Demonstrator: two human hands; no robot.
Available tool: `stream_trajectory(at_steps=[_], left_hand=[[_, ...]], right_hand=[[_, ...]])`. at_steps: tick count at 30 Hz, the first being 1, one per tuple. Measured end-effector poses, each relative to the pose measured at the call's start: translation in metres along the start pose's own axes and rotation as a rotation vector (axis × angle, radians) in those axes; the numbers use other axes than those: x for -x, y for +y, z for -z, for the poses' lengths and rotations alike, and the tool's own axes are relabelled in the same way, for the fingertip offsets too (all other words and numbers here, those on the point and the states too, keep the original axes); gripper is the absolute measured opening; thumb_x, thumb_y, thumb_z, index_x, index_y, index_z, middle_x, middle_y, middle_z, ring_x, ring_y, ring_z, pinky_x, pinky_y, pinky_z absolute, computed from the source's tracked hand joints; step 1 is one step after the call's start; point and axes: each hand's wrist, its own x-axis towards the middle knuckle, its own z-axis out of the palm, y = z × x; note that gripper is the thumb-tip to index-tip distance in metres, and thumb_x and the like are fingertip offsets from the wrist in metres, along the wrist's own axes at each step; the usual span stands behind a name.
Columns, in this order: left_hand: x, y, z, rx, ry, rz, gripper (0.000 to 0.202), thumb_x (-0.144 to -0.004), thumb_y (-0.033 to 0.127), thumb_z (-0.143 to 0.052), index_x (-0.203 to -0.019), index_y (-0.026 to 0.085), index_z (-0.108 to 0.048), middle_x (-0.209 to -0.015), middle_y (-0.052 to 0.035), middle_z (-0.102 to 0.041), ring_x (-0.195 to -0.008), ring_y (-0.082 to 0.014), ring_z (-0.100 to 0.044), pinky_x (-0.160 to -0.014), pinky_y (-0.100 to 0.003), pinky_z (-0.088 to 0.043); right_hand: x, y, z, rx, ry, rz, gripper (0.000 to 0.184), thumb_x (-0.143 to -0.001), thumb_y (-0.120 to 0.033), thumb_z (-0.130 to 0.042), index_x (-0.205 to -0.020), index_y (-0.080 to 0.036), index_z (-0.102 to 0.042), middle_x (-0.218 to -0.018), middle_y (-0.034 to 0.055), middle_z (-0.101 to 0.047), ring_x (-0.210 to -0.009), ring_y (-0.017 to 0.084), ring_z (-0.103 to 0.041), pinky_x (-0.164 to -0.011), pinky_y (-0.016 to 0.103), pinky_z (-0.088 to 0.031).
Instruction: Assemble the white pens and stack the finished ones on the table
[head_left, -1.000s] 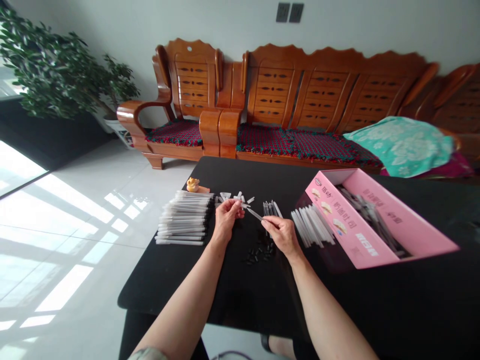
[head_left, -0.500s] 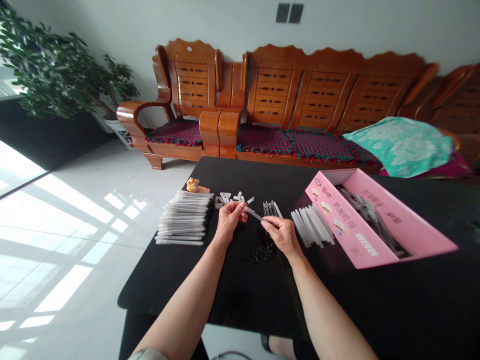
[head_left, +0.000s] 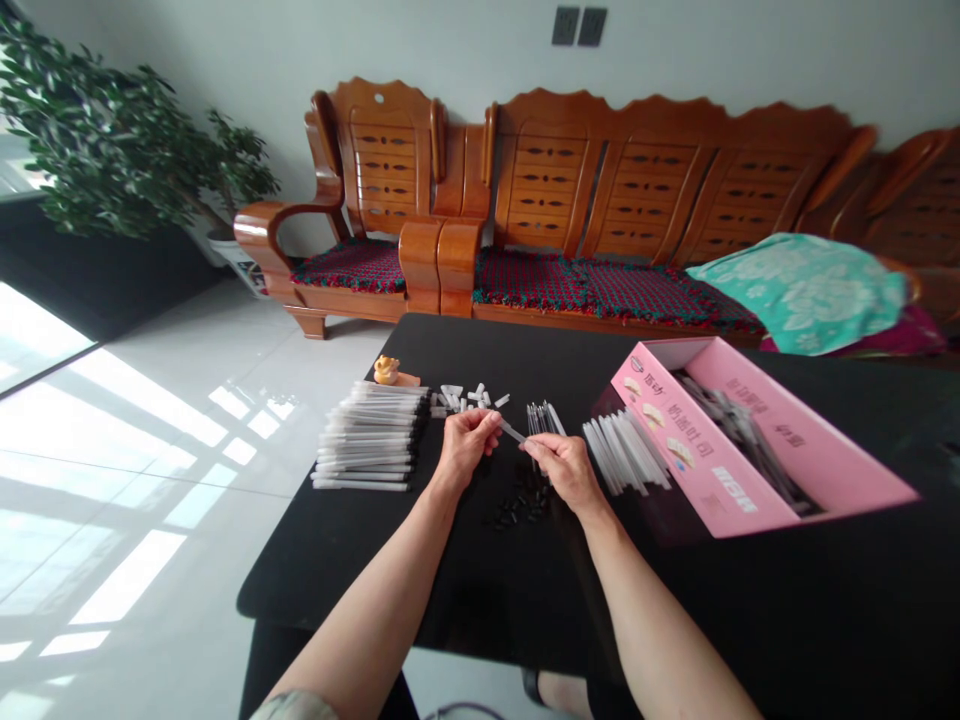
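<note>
My right hand [head_left: 564,466] is closed around a thin clear pen barrel [head_left: 513,431] that points up and left. My left hand [head_left: 465,444] meets the barrel's far end with fingers pinched; what it pinches is too small to make out. Both hands hover over a black table [head_left: 480,590]. Small black plugs [head_left: 517,505] lie scattered just below the hands. A stack of finished white pens [head_left: 367,436] lies to the left. Loose clear caps [head_left: 466,396] sit beyond the left hand, and dark refills [head_left: 541,416] beyond the right.
A row of clear barrels [head_left: 624,450] lies beside an open pink box [head_left: 757,440] holding more parts. A small orange figurine [head_left: 387,370] stands at the table's far left. Behind are wooden chairs [head_left: 375,200], a bench [head_left: 645,190], a teal cloth [head_left: 810,288] and a plant [head_left: 112,140].
My left hand has moved right and down to the barrel's tip, closing the gap between the hands. My right hand shifted only slightly.
</note>
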Motion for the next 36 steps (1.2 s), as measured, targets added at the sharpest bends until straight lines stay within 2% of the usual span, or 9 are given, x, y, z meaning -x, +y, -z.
stream_trajectory(at_steps=[7,12,17,21,25,29,33,34,36], left_hand=[[0.007,0.006,-0.005,0.079,-0.040,-0.099,0.033,-0.075,0.045,-0.071,-0.074,0.012,-0.070,-0.060,-0.0009,-0.061,-0.046,-0.0074,-0.051,-0.042,-0.019,-0.040],[0.010,0.007,-0.011,0.075,-0.039,-0.190,0.035,-0.079,0.046,-0.068,-0.079,0.012,-0.071,-0.063,-0.0013,-0.061,-0.050,-0.0090,-0.054,-0.046,-0.020,-0.045],[0.009,0.006,-0.011,0.053,-0.054,-0.202,0.036,-0.079,0.047,-0.068,-0.080,0.012,-0.070,-0.063,-0.0008,-0.061,-0.048,-0.0082,-0.053,-0.045,-0.020,-0.045],[0.005,0.008,-0.003,0.050,-0.021,-0.218,0.035,-0.080,0.045,-0.068,-0.089,0.011,-0.073,-0.062,-0.0015,-0.062,-0.052,-0.0094,-0.055,-0.051,-0.021,-0.047],[-0.005,0.018,0.018,0.076,0.171,-0.319,0.035,-0.081,0.043,-0.066,-0.097,0.012,-0.073,-0.067,-0.0026,-0.065,-0.056,-0.0098,-0.057,-0.056,-0.021,-0.048],[-0.013,0.033,0.056,0.028,0.526,-0.436,0.038,-0.081,0.042,-0.064,-0.106,0.014,-0.068,-0.070,-0.0013,-0.065,-0.057,-0.0101,-0.060,-0.055,-0.021,-0.049],[-0.017,0.047,0.106,-0.260,0.888,-0.445,0.032,-0.081,0.040,-0.061,-0.100,0.014,-0.065,-0.066,0.0003,-0.063,-0.057,-0.0126,-0.061,-0.052,-0.021,-0.046],[-0.017,0.050,0.117,-0.350,0.940,-0.426,0.030,-0.081,0.039,-0.060,-0.098,0.014,-0.065,-0.067,0.0001,-0.064,-0.057,-0.0127,-0.061,-0.054,-0.022,-0.047],[-0.019,0.055,0.134,-0.519,0.970,-0.369,0.028,-0.083,0.037,-0.058,-0.097,0.014,-0.066,-0.069,-0.0011,-0.065,-0.059,-0.0139,-0.061,-0.061,-0.026,-0.049]], right_hand=[[0.000,0.004,0.000,-0.441,-0.096,-0.248,0.029,-0.080,-0.042,-0.067,-0.081,-0.013,-0.072,-0.043,-0.0096,-0.031,-0.037,0.004,-0.019,-0.036,0.019,-0.012],[-0.002,0.006,0.002,-0.684,-0.181,-0.329,0.028,-0.080,-0.039,-0.068,-0.078,-0.011,-0.070,-0.041,-0.0111,-0.029,-0.034,0.002,-0.017,-0.032,0.017,-0.012],[-0.003,0.006,0.002,-0.669,-0.162,-0.323,0.027,-0.080,-0.038,-0.069,-0.080,-0.011,-0.070,-0.040,-0.0108,-0.031,-0.033,0.002,-0.020,-0.031,0.016,-0.013],[-0.003,0.004,0.002,-0.561,-0.064,-0.234,0.033,-0.084,-0.043,-0.064,-0.091,-0.012,-0.072,-0.044,-0.0054,-0.047,-0.032,0.003,-0.032,-0.031,0.017,-0.017],[-0.005,0.007,0.003,-0.501,0.116,-0.176,0.038,-0.084,-0.048,-0.062,-0.098,-0.013,-0.072,-0.053,-0.0008,-0.060,-0.035,0.006,-0.046,-0.031,0.017,-0.022],[-0.005,0.012,0.003,-0.439,0.232,-0.127,0.034,-0.082,-0.045,-0.066,-0.094,-0.014,-0.072,-0.053,-0.0025,-0.059,-0.035,0.006,-0.046,-0.032,0.016,-0.024],[-0.005,0.014,0.001,-0.416,0.232,-0.115,0.031,-0.082,-0.044,-0.067,-0.092,-0.014,-0.072,-0.052,-0.0028,-0.058,-0.035,0.006,-0.046,-0.033,0.016,-0.025],[-0.005,0.015,0.000,-0.414,0.230,-0.112,0.031,-0.082,-0.043,-0.067,-0.092,-0.014,-0.071,-0.052,-0.0029,-0.058,-0.036,0.006,-0.046,-0.033,0.016,-0.026],[-0.005,0.016,0.000,-0.411,0.227,-0.108,0.030,-0.082,-0.042,-0.067,-0.093,-0.014,-0.071,-0.052,-0.0032,-0.058,-0.036,0.006,-0.045,-0.033,0.017,-0.026]])
